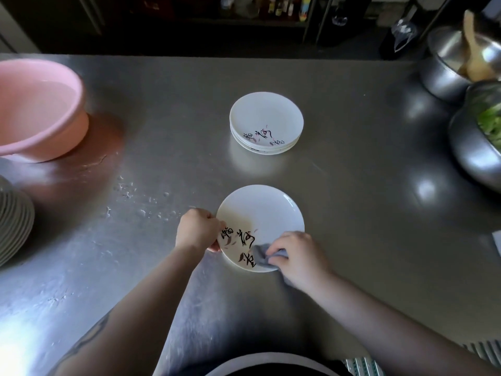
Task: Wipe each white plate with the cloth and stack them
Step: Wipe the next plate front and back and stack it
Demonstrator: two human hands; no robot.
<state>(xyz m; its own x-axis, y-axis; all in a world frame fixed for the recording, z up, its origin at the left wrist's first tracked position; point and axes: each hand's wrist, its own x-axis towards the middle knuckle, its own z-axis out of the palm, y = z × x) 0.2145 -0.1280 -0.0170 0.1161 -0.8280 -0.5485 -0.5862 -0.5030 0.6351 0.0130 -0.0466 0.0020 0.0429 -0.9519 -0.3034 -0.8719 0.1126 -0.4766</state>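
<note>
White plate point(261, 213) on steel counter point(352, 185), left hand point(198, 229) gripping its rim, right hand point(295, 256) clutching grey cloth point(261, 257).

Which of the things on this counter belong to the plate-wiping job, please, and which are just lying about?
Job: plate held by left hand; grey cloth in right hand; stack of wiped plates; plate pile at left edge.

Lying about: pink basin; steel bowls.
</note>
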